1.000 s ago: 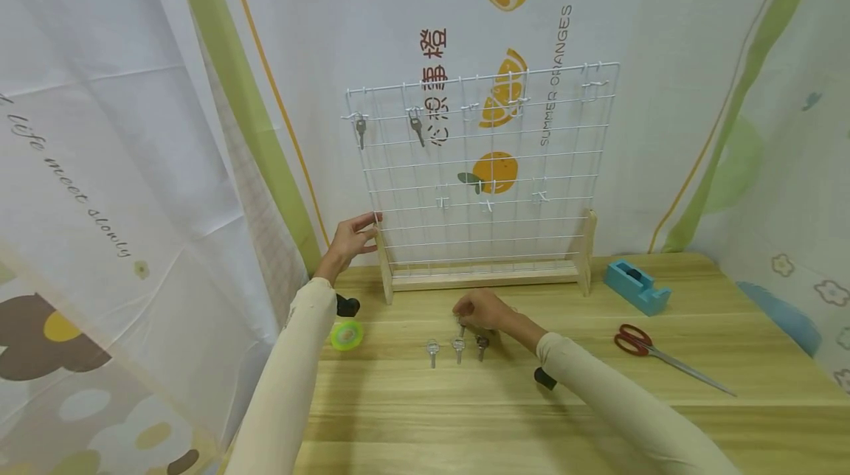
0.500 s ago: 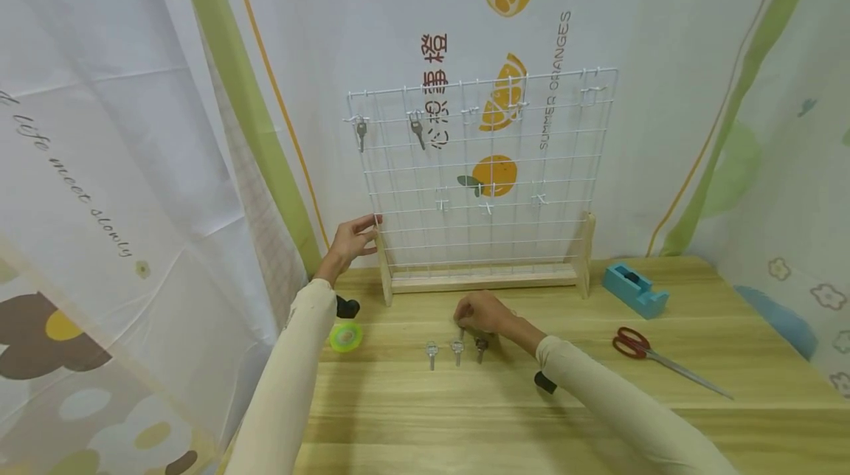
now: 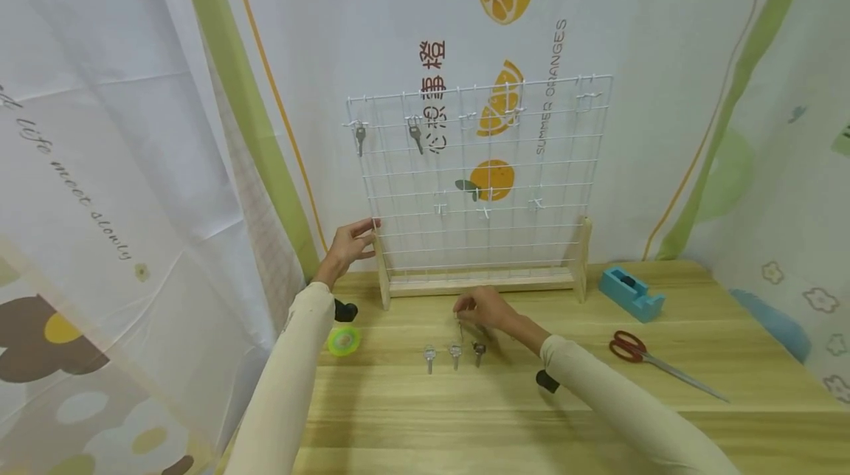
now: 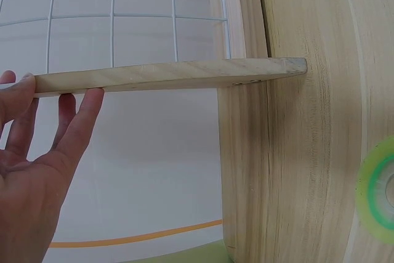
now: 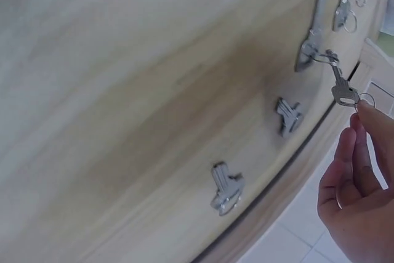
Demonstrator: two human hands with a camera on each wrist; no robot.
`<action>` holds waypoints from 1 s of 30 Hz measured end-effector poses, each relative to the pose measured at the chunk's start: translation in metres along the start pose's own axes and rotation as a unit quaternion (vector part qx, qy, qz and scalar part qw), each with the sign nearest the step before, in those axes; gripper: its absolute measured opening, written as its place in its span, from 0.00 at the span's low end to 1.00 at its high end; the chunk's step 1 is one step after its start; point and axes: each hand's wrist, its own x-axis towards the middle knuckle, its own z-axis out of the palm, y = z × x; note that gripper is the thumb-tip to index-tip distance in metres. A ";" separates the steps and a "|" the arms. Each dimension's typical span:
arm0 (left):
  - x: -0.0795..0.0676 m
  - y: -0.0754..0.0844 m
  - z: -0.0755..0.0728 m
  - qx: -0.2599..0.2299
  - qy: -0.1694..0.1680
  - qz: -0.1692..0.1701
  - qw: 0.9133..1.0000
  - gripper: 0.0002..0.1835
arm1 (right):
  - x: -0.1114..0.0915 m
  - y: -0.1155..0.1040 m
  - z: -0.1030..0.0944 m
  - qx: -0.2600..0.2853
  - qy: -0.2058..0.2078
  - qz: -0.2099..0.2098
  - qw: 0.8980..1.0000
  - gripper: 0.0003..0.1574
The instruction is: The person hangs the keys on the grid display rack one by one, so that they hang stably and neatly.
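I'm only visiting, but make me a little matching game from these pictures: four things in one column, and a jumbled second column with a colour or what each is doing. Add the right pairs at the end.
Things:
1. Scissors
2. Left hand
3. Tape dispenser
4. Right hand

Colours and doings:
A. Holding a key
B. Blue
C. Red and silver
D. Holding a wooden upright

Right pairs: 1-C, 2-D, 3-B, 4-A
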 end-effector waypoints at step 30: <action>-0.010 0.018 0.000 -0.008 -0.016 -0.012 1.000 0.25 | 0.020 -0.044 -0.093 0.014 0.045 -0.021 0.999 0.04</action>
